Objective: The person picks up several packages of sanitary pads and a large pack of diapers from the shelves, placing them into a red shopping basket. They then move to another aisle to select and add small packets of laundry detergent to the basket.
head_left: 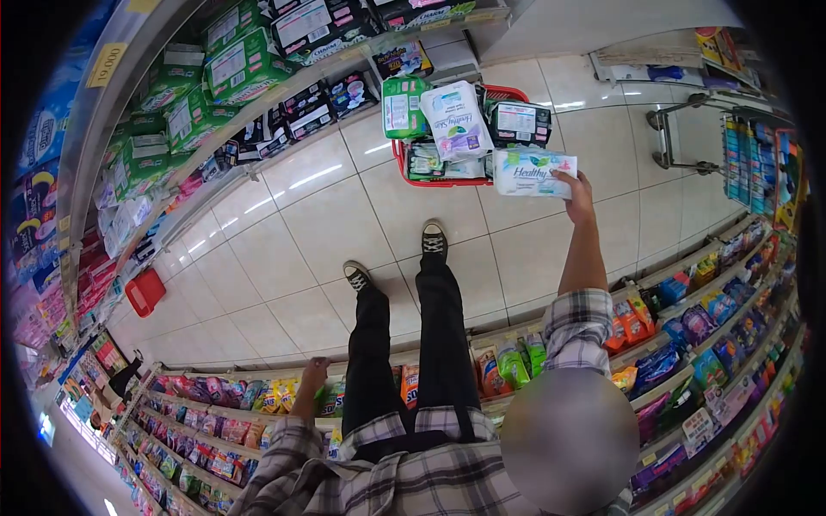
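Standing on glossy floor tiles (318, 232) between stocked shelves (83, 120). Pinching a white pack (525, 176) in the right grip (580, 191), beside the loaded red basket (443, 182). Cannot tell opening of left grip (315, 373).

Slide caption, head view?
Right hand holding a white pack by a loaded red basket, shop aisle.

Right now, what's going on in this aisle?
A person's right hand grips a white pack at the near right corner of a red basket on the floor; I can't tell whether pack and basket touch. In the basket, another white pack lies between a green pack and a black pack. The left hand hangs beside the left leg, nothing visible in it.
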Tool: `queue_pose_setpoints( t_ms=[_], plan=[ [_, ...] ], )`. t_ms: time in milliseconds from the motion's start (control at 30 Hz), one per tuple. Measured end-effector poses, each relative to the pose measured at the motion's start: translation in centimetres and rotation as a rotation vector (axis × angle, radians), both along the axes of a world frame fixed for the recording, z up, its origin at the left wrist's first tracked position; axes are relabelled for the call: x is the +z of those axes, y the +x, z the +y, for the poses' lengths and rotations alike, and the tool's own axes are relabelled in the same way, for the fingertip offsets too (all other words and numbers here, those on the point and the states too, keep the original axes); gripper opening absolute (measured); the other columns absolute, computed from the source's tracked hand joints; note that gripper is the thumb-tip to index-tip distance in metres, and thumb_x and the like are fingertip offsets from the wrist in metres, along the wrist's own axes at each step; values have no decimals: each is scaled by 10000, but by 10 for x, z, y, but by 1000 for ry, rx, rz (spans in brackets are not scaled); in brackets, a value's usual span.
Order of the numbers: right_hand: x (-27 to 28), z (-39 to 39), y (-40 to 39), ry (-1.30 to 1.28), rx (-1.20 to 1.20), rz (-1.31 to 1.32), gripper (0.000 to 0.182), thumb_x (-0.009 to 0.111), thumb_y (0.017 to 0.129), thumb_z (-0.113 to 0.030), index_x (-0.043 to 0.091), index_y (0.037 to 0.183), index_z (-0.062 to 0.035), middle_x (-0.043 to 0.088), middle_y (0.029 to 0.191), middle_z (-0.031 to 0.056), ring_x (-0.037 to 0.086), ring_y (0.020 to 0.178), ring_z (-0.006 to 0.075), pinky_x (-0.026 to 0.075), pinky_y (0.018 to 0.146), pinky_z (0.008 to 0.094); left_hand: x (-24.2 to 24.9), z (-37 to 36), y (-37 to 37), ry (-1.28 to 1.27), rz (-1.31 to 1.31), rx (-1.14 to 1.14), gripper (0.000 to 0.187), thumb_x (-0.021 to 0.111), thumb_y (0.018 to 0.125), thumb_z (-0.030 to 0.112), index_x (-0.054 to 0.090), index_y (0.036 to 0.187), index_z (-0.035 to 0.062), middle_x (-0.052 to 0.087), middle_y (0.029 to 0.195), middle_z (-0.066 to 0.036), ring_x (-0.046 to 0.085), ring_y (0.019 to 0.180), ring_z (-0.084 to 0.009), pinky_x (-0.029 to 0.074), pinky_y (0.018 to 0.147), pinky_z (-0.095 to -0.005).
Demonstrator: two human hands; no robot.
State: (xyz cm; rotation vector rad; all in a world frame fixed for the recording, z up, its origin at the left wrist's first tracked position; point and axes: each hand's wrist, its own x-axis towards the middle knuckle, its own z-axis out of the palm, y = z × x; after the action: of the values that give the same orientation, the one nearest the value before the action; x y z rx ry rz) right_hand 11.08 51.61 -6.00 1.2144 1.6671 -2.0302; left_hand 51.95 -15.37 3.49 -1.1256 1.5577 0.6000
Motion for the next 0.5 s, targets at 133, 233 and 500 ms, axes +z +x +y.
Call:
queue_pose_setpoints(
  t_ms=[133,233,500],
  plan=[
    [-9,9,3,-91,-110,-4,451,697,767,-93,519,1163,28,620,1063,118,616,957,223,482,806,330,49,16,22,-70,54,206,381,609,860,340,609,1078,28,654,832,-126,604,613,-174,504,578,-329],
    [-17,6,4,-103,-198,16,432,690,780,-127,535,1166,-6,621,1067,94,598,982,202,458,826,328,56,29,34,-37,78,269,379,609,865,332,606,1081,21,652,834,-124,595,609,-166,499,562,-325],
    [-25,-21,-9,-25,-79,-61,491,670,824,-308,512,1250,-121,578,1181,48,493,1131,185,319,978,407,50,81,10,64,144,160,349,593,881,308,604,1092,32,652,835,-97,591,630,-147,469,545,-301]
  ],
)
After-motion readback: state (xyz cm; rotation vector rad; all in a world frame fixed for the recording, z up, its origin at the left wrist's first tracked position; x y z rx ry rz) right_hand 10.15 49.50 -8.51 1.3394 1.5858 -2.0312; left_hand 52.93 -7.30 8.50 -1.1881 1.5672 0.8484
